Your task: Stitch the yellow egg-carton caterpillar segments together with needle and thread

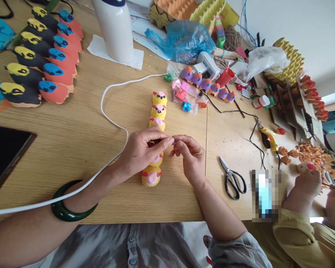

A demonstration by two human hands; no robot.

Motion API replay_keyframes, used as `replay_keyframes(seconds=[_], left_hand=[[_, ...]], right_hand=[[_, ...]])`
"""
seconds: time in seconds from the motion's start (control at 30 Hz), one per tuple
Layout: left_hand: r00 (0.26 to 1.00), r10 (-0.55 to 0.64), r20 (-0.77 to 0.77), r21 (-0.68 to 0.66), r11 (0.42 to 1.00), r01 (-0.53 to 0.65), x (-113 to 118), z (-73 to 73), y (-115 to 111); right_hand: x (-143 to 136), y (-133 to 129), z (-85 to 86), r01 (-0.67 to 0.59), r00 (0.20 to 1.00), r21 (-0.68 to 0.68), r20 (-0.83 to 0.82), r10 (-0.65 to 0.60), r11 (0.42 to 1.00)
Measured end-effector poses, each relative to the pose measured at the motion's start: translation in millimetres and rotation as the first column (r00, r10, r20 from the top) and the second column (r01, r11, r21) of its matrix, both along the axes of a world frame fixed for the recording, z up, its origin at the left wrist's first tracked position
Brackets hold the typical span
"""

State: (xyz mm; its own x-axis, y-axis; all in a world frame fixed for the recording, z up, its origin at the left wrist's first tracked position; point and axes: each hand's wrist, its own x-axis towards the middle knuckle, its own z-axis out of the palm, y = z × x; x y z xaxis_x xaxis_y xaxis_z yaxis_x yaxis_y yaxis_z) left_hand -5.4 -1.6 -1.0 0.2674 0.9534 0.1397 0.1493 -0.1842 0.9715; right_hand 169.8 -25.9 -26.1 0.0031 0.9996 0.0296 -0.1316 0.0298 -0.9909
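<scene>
Pinching thumb to finger, your left hand (142, 149) hangs above the yellow egg-carton strip (157, 122) on the desk (123, 203), perhaps steadying something (too small to tell) for your right hand (192, 154), also pinched; black-handled scissors (232, 178) lie handles conveniently toward you.

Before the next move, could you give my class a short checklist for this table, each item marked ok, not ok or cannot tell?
1. Yellow row lying on the table: ok.
2. Whole row visible: not ok; the left hand hides part of its middle.
3. Something pinched where the left hand and right hand meet: cannot tell; too small to see.
4. Scissors apart from the hands: ok, on the table right of the right hand.
5. White cable clear of the left forearm: not ok; it crosses it in this view.
6. Small packets sealed: cannot tell.
</scene>
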Motion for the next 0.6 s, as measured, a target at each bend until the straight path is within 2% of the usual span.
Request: replay_keyframes(seconds=[0.2, 0.3, 0.5, 0.6], left_hand=[[1.0, -0.016, 0.0, 0.046, 0.999, 0.016, -0.3, -1.1, 0.5], [1.0, -0.011, -0.016, 0.041, 0.999, 0.011, -0.5, -1.3, 1.3], [0.997, 0.077, -0.011, 0.016, 0.997, -0.076, -1.5, -3.7, 3.7], [0.997, 0.079, 0.02, 0.074, 0.994, -0.081, -1.1, -6.1, 3.7]], right_hand=[[-0.7, 0.0, 2.8, -0.017, 1.0, 0.011, 0.0, 0.017, 1.0], [-1.1, 0.3, 3.4, 0.026, 1.0, 0.007, 0.017, -0.026, 1.0], [0.4, 3.6, -0.4, 0.073, 0.995, -0.069, -0.06, -0.077, 0.995], [0.1, 3.5, 1.6, 0.066, 0.997, -0.09, -0.036, -0.069, 0.994]])
